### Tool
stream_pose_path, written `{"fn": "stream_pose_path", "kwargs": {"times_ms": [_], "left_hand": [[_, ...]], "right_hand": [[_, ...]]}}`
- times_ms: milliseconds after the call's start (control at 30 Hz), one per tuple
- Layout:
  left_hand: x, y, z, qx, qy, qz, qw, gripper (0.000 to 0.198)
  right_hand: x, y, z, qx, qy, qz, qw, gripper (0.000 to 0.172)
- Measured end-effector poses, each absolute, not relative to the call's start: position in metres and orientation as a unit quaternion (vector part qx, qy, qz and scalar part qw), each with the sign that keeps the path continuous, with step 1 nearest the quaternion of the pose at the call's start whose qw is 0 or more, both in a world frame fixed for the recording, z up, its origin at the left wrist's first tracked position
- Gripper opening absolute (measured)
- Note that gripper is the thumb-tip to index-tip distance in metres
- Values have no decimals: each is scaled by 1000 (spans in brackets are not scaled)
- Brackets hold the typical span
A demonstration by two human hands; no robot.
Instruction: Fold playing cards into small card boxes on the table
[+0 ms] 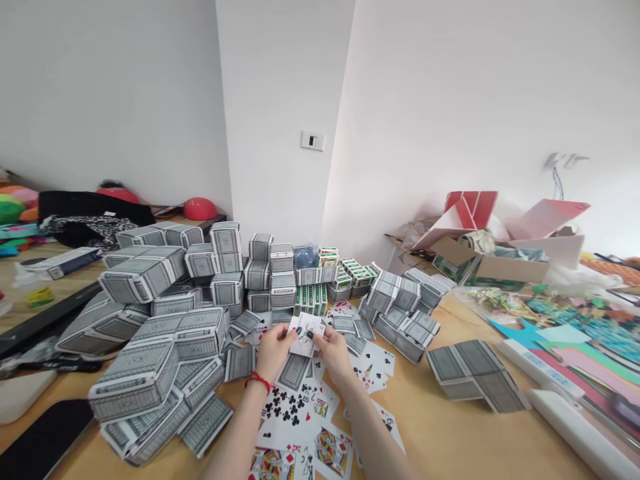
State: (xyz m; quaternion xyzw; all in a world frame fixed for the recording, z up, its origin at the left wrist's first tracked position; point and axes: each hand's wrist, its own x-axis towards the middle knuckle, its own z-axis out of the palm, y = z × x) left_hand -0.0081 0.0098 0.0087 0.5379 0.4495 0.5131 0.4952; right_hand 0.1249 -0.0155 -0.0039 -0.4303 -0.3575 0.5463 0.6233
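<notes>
Both hands meet over the middle of the table around playing cards [306, 341], held face up with a black figure printed on the top one. My left hand [278, 347], with a red string bracelet at its wrist, pinches their left edge. On the right edge, my right hand [332, 345] closes with its thumb on top. How many cards are held cannot be made out. Below the hands lie loose face-up cards [286, 407], clubs and picture cards among them. A face-down card [294, 371] with a grey patterned back rests just under the held ones.
Grey-backed card stacks [135, 380] pile up at the left, with more stacks [400, 307] at the right. Green card boxes [311, 300] stand behind the hands. A folded grey card piece [475, 375], a white power strip [540, 367] and an open cardboard box [510, 270] lie farther right.
</notes>
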Motion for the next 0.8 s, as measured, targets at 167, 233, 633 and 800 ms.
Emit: {"fn": "stream_pose_path", "kwargs": {"times_ms": [167, 233, 633, 800], "left_hand": [[-14, 7, 15, 414, 418, 532, 609, 22], [-18, 5, 19, 380, 389, 516, 662, 17], [-24, 0, 25, 364, 337, 441, 748, 13], [-23, 0, 22, 350, 329, 428, 766, 9]], "right_hand": [[125, -16, -4, -439, -354, 543, 623, 37], [125, -16, -4, -440, -350, 544, 623, 37], [128, -17, -4, -435, -347, 555, 618, 35], [127, -19, -6, -442, -353, 549, 615, 32]]}}
